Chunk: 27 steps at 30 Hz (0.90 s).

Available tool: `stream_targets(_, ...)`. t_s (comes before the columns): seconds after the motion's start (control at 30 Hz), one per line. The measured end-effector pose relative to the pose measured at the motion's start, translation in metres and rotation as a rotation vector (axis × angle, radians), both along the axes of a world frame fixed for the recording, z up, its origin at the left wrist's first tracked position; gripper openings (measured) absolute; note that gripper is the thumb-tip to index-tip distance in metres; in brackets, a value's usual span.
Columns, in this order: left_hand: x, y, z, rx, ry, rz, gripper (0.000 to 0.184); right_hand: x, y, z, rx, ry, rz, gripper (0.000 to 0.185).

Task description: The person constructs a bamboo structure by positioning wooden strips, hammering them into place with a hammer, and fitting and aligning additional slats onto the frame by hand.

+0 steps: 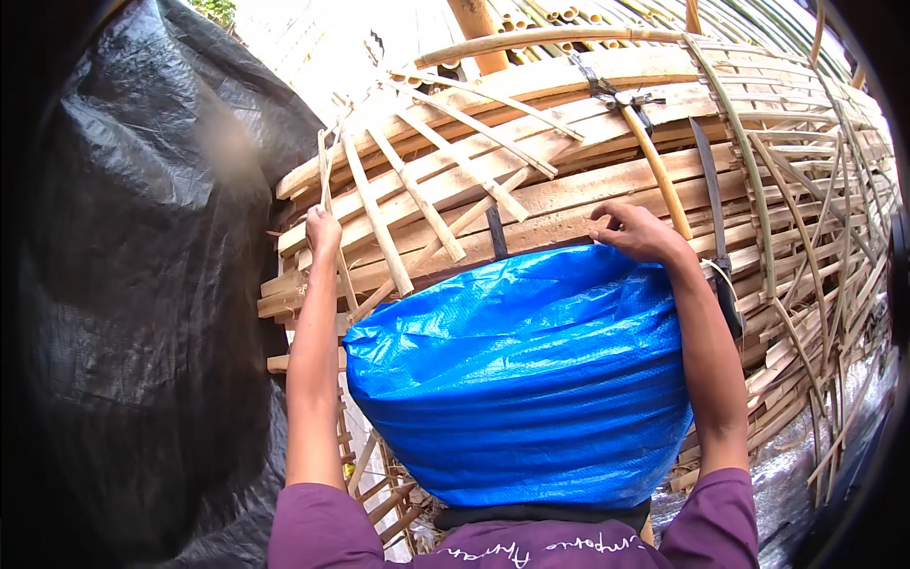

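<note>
My left hand (323,233) is closed around a thin bamboo strip (325,180), which stands up past the fist and reaches down below it. Just right of that hand, several split bamboo strips (376,213) lean fanned out across the stacked planks. My right hand (637,233) hovers at the upper edge of a blue plastic sheet (521,379) that covers the front of my body. Its fingers are loosely curved with a gap between them, and I see nothing in them. Close by lie a wooden-handled tool (656,171) with a dark head and a long-bladed knife (709,185).
Stacked wooden planks (569,194) run across in front of me. A black plastic sheet (142,284) hangs at the left. Woven bamboo lattice (806,209) curves along the right, and bamboo poles (569,17) lie at the back. A short black piece (496,233) sticks up beyond the blue sheet.
</note>
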State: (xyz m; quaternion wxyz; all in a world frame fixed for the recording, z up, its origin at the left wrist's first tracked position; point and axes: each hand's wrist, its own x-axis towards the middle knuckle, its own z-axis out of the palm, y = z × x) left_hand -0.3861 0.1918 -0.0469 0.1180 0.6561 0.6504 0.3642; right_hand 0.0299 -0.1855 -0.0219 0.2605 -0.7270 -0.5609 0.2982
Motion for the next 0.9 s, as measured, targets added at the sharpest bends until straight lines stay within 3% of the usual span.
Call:
stream_targets(0.07, 0.010, -0.016, 0.001, -0.110, -0.290, -0.075, 0.030, 0.001, -0.001, -0.002, 0.006, -0.009, -0.002, 0.042)
stream_targets(0.13, 0.043, -0.066, 0.036, -0.322, -0.542, 0.022, 0.028, 0.002, -0.001, -0.001, -0.011, -0.023, 0.001, 0.043)
stream_targets(0.17, 0.042, -0.063, 0.022, -0.271, -0.684, -0.107, 0.025, 0.002, -0.002, -0.001, -0.011, -0.025, -0.003, 0.043)
stream_targets(0.27, 0.064, -0.102, 0.038, -0.487, -1.063, -0.197, 0.017, 0.003, -0.003, -0.003, -0.016, -0.040, -0.019, 0.043)
stream_targets(0.33, 0.082, -0.143, 0.051, -0.581, -1.166, -0.301, 0.014, 0.003, -0.003, -0.003, -0.041, 0.030, -0.050, 0.044)
stream_targets(0.4, 0.086, -0.154, 0.042, -0.763, -1.055, -0.411, 0.012, 0.003, -0.005, -0.005, -0.018, -0.007, -0.044, 0.044)
stream_targets(0.57, 0.106, -0.182, 0.045, -0.792, -0.860, -0.478, 0.019, 0.006, -0.006, -0.007, -0.058, -0.036, -0.033, 0.046)
stream_targets(0.73, 0.111, -0.182, 0.039, -0.764, -0.845, -0.506, 0.019, 0.006, -0.004, -0.008, -0.052, -0.030, -0.051, 0.045)
stream_targets(0.8, 0.113, -0.182, 0.038, -0.680, -0.674, -0.554, 0.016, 0.004, -0.006, -0.004, -0.057, -0.020, -0.048, 0.046)
stream_targets(0.9, 0.117, -0.180, 0.036, -0.656, -0.638, -0.551, 0.016, 0.004, -0.005, -0.003, -0.063, -0.024, -0.047, 0.047)
